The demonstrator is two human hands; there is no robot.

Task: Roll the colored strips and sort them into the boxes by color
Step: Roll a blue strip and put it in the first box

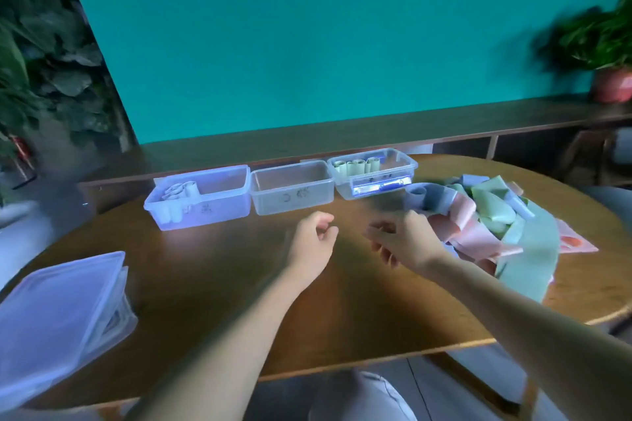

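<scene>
A round wooden bench (212, 270) is carrying everything. Along its far edge three clear plastic boxes are standing in a row, touching side by side. The left box (219, 202) is holding a few pale rolled strips (179, 191) at its left end. The middle box (292, 193) is showing no rolls inside. The right box (374, 174) is holding green rolled strips (357, 166) standing along its far side. At the near left edge of the bench a stack of clear lids (58, 304) is lying, partly overhanging. On the right part of the bench a loose pile of colored strips (492, 219) is spreading toward the right edge, with pink, green and pale blue pieces overlapping, and one curled pale blue strip (419, 196) is sitting just in front of the right box. A potted plant (605, 55) is standing on a shelf beyond the bench.

The left hand (314, 239) is hovering above the middle of the bench, fingers loosely curled, holding nothing. The right hand (407, 243) is hanging at the near left fringe of the pile, fingers half curled; whether it is pinching a strip I cannot tell.
</scene>
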